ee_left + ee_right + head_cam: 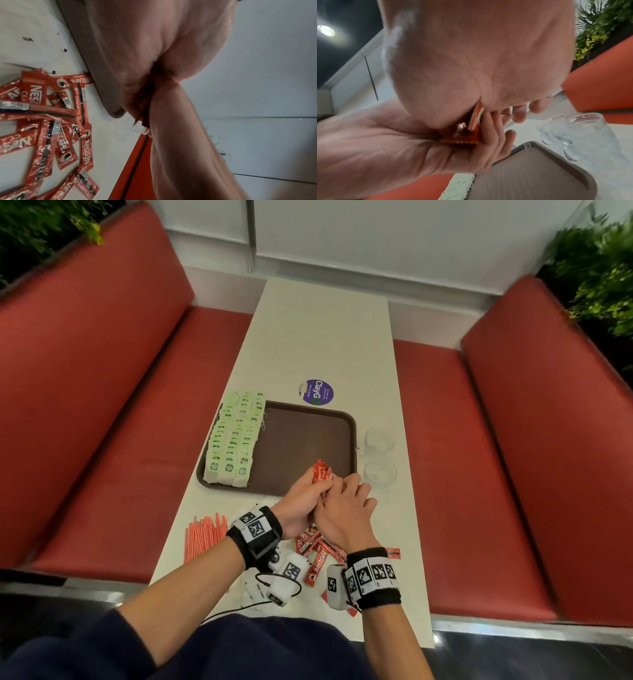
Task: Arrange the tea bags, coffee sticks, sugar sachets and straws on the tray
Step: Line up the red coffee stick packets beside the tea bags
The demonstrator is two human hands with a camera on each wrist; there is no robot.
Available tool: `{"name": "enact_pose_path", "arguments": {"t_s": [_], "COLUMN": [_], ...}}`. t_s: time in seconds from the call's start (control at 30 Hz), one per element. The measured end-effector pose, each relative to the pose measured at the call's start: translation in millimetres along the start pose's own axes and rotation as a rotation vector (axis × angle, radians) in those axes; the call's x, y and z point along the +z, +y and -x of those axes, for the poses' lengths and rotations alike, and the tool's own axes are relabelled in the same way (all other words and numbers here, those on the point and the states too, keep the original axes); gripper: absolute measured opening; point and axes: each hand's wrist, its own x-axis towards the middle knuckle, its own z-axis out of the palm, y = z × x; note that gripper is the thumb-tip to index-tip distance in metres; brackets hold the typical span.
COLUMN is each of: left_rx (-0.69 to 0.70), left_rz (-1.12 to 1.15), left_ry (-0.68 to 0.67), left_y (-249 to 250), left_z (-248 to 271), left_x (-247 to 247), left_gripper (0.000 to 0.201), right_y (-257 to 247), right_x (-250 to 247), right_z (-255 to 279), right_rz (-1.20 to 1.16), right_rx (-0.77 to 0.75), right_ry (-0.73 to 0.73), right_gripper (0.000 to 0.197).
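Observation:
A brown tray (308, 440) lies on the table, with rows of green tea bags (234, 440) filling its left side. Both hands meet over the tray's near edge. My left hand (303, 496) grips a bundle of red coffee sticks (322, 472), whose tops stick out above the fingers. My right hand (346, 505) closes over the same bundle from the right. In the right wrist view the stick ends (474, 129) show between the two palms. More coffee sticks (313, 547) lie loose on the table under my wrists. Orange straws (205, 534) lie at the near left.
Two clear glasses (379, 455) stand just right of the tray. A purple round sticker (317, 392) is on the table beyond the tray. White sachets (253, 590) lie near the front edge. Red bench seats flank the narrow table (325, 337).

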Motion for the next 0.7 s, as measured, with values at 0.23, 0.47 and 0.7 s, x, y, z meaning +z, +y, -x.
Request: {"name": "enact_pose_path", "arguments": {"t_s": [0.23, 0.47, 0.7], "left_rx": [0.048, 0.284, 0.463], "left_rz": [0.061, 0.180, 0.229], "left_ry": [0.118, 0.185, 0.278], "left_y": [20.2, 51.8, 78.1], "left_z": [-18.7, -39.4, -54.6], "left_x": [-19.1, -28.0, -62.1], "left_gripper": [0.024, 0.021, 0.015], "right_y": [0.2, -26.4, -40.4], "right_x": [-3.2, 2.1, -12.0], "right_z": [-17.0, -37.6, -78.6], "right_rz": [-0.370, -1.027, -1.173], "right_rx": [-0.037, 0.017, 0.003], "right_ry": [-0.130, 0.121, 0.125], "right_gripper": [0.084, 0.024, 0.007]}}
